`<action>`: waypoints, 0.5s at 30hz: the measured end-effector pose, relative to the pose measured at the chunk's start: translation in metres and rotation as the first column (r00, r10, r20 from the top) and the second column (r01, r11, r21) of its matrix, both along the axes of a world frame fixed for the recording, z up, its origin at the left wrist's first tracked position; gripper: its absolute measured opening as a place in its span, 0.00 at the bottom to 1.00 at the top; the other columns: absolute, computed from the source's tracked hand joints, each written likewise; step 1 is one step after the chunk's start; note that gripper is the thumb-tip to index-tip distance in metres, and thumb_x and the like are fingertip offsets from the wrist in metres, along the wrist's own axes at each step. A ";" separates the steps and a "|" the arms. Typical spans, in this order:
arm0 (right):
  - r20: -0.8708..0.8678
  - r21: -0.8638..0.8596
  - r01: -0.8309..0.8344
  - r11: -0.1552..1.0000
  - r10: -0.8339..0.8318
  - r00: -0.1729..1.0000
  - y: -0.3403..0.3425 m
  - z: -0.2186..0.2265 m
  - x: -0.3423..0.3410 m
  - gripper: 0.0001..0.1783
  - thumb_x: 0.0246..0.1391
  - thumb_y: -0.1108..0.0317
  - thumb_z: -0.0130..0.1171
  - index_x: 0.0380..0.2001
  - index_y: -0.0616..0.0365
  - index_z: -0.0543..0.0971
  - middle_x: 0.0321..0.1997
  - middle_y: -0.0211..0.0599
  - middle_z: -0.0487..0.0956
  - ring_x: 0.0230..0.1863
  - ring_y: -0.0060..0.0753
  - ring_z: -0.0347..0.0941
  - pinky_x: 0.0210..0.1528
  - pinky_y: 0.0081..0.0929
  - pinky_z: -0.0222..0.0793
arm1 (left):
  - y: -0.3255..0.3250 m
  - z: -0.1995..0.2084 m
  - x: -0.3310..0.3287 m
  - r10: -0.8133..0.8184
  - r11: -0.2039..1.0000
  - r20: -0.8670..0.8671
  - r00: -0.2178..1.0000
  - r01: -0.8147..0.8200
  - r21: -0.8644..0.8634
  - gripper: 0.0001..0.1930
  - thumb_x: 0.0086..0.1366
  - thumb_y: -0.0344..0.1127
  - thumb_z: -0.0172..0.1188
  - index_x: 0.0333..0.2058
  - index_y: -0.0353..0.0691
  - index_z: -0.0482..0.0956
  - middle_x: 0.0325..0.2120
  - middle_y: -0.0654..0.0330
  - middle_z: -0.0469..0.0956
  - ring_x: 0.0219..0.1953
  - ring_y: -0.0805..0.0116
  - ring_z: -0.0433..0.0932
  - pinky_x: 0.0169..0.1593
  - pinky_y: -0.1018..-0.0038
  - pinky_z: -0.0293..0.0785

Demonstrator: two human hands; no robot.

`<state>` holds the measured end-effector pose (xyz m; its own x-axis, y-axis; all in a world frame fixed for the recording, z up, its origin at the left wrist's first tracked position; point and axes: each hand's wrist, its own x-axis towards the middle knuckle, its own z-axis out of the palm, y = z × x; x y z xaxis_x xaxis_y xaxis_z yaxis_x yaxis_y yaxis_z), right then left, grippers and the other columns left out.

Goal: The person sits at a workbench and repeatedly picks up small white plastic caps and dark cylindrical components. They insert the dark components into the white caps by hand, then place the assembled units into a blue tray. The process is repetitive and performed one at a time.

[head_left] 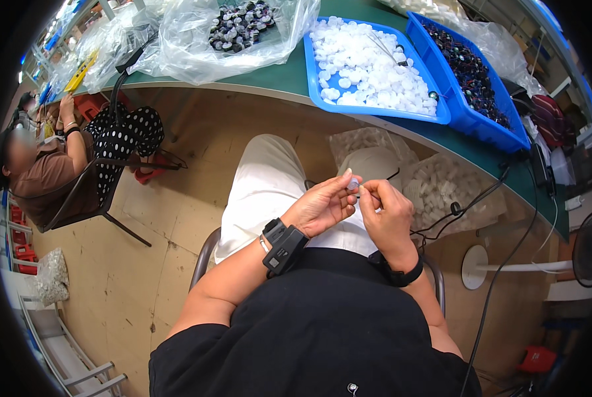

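Over my lap, my left hand [318,206] pinches a small translucent white cap [353,184] between thumb and fingertips. My right hand [390,215] is closed in a pinch right beside it, fingertips almost touching the cap. A tiny dark bit shows between the two hands, but what the right fingers hold is too small to name. Beyond them on the table stands a shallow blue tray [314,83] heaped with similar white caps [368,63]. A few thin wired pieces lie on top of the caps.
A deeper blue bin [471,99] of small dark wired parts [464,63] adjoins the tray. An open plastic bag [177,49] holds dark round pieces [241,26]. Under the green table [296,76] sit bags of white pieces [441,192] and cables. Another person [51,165] sits at left; a fan [587,248] stands right.
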<state>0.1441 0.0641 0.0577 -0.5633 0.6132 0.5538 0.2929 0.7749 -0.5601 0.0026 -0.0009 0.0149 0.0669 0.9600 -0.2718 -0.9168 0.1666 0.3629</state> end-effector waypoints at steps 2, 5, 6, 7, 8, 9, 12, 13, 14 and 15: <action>-0.005 -0.007 -0.001 1.000 0.001 1.000 0.000 -0.001 -0.001 0.04 0.48 0.74 0.61 0.25 0.57 0.74 0.19 0.33 0.76 0.19 0.33 0.73 0.23 0.31 0.66 | 0.001 0.001 0.001 -0.008 1.000 0.010 1.000 0.008 -0.006 0.16 0.67 0.46 0.56 0.41 0.38 0.76 0.30 0.67 0.75 0.31 0.80 0.71 0.39 0.81 0.72; -0.003 -0.017 -0.006 1.000 0.005 1.000 0.000 -0.002 -0.001 0.04 0.48 0.75 0.61 0.25 0.58 0.75 0.18 0.33 0.75 0.18 0.31 0.72 0.22 0.29 0.65 | 0.000 0.000 0.000 -0.004 1.000 0.004 1.000 0.003 0.008 0.16 0.68 0.47 0.55 0.40 0.38 0.76 0.30 0.67 0.74 0.30 0.80 0.71 0.39 0.81 0.72; -0.008 -0.018 -0.009 1.000 0.008 1.000 0.000 -0.002 0.000 0.04 0.48 0.75 0.61 0.26 0.58 0.75 0.18 0.33 0.74 0.17 0.29 0.70 0.22 0.27 0.64 | 0.001 -0.001 0.000 -0.001 1.000 0.001 1.000 0.001 0.004 0.16 0.67 0.47 0.55 0.40 0.38 0.76 0.30 0.67 0.74 0.30 0.80 0.71 0.39 0.81 0.72; -0.012 -0.020 -0.012 1.000 0.012 1.000 0.000 -0.002 0.000 0.04 0.48 0.76 0.61 0.26 0.59 0.76 0.18 0.32 0.74 0.16 0.27 0.69 0.22 0.25 0.63 | 0.001 -0.002 0.000 0.002 1.000 -0.003 1.000 -0.002 -0.001 0.16 0.67 0.47 0.55 0.40 0.38 0.76 0.30 0.67 0.74 0.30 0.80 0.71 0.38 0.82 0.72; -0.010 -0.020 -0.012 1.000 0.012 1.000 0.000 -0.003 0.000 0.04 0.48 0.76 0.61 0.26 0.59 0.76 0.17 0.32 0.73 0.16 0.27 0.69 0.21 0.25 0.63 | 0.001 -0.003 0.000 0.005 1.000 -0.006 1.000 -0.005 -0.005 0.16 0.67 0.47 0.55 0.40 0.38 0.76 0.30 0.67 0.74 0.30 0.80 0.71 0.38 0.82 0.72; -0.008 -0.020 -0.012 1.000 0.012 1.000 0.000 -0.003 0.000 0.04 0.47 0.76 0.61 0.26 0.59 0.76 0.17 0.32 0.73 0.16 0.27 0.69 0.21 0.25 0.63 | 0.001 -0.005 0.000 0.004 1.000 -0.003 1.000 -0.004 0.002 0.16 0.67 0.47 0.56 0.40 0.38 0.76 0.30 0.67 0.74 0.30 0.80 0.71 0.38 0.81 0.72; -0.006 -0.021 -0.011 1.000 0.011 1.000 0.000 -0.003 0.000 0.04 0.48 0.75 0.61 0.26 0.59 0.76 0.17 0.33 0.73 0.16 0.27 0.68 0.21 0.25 0.62 | 0.002 -0.006 -0.001 0.003 1.000 -0.001 1.000 -0.003 0.008 0.15 0.66 0.47 0.58 0.39 0.40 0.77 0.29 0.67 0.75 0.31 0.80 0.72 0.37 0.80 0.73; -0.006 -0.021 -0.011 1.000 0.011 1.000 0.000 -0.003 0.000 0.04 0.48 0.75 0.61 0.26 0.59 0.76 0.17 0.33 0.73 0.16 0.27 0.68 0.21 0.25 0.62 | 0.001 -0.005 -0.001 0.005 1.000 -0.007 1.000 -0.005 0.000 0.15 0.66 0.46 0.58 0.39 0.40 0.77 0.29 0.68 0.75 0.31 0.80 0.72 0.37 0.80 0.73; -0.007 -0.024 -0.008 1.000 0.008 1.000 0.001 -0.004 0.000 0.04 0.48 0.75 0.61 0.26 0.59 0.76 0.17 0.33 0.73 0.16 0.27 0.68 0.21 0.25 0.62 | 0.001 -0.003 0.000 0.007 1.000 -0.013 1.000 -0.007 -0.008 0.14 0.66 0.46 0.58 0.38 0.40 0.77 0.29 0.68 0.75 0.30 0.81 0.72 0.37 0.80 0.73; -0.008 -0.027 -0.005 1.000 0.005 1.000 0.001 -0.005 0.000 0.04 0.48 0.75 0.61 0.26 0.59 0.76 0.17 0.33 0.73 0.16 0.27 0.68 0.21 0.25 0.62 | 0.001 -0.002 0.000 0.007 1.000 -0.030 1.000 -0.007 -0.008 0.14 0.67 0.46 0.57 0.39 0.40 0.77 0.29 0.68 0.75 0.30 0.80 0.72 0.37 0.81 0.73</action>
<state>0.1437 0.0649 0.0525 -0.5620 0.6252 0.5415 0.2847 0.7609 -0.5831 0.0027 0.0001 0.0134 0.0517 0.9583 -0.2811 -0.9066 0.1630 0.3892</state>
